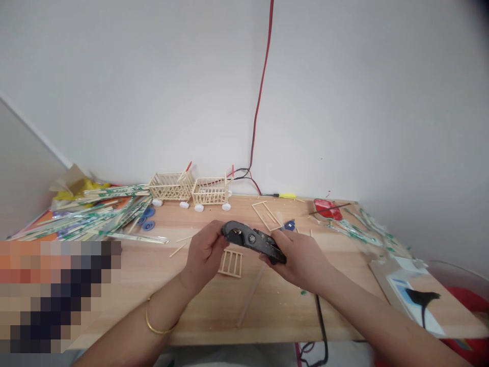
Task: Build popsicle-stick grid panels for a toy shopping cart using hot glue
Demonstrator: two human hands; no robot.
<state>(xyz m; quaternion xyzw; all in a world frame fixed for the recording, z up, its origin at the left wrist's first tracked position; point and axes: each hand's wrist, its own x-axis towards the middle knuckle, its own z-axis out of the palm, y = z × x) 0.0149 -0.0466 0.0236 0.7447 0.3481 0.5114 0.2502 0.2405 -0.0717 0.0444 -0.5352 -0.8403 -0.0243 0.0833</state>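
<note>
My right hand [301, 255] is wrapped round the handles of a black hand cutter [254, 239] with a hooked jaw and a round pivot bolt. The jaw points left, above the middle of the table. At its tip is my left hand [206, 250], fingers pinched together; whatever they hold is hidden. Below the cutter a small ladder-like wooden frame [231, 263] lies flat. Farther back lies a larger rectangular stick frame [266, 216]. Two loose short sticks [178, 249] are left of my left hand.
Two wheeled stick carts [171, 187] [210, 192] stand at the back. Bagged sticks [110, 214] pile up left, near blue discs [148, 225]. A red object [327, 209], more bagged sticks [355, 232] and a white box [401, 290] lie right. A black cable [322, 318] crosses the front edge.
</note>
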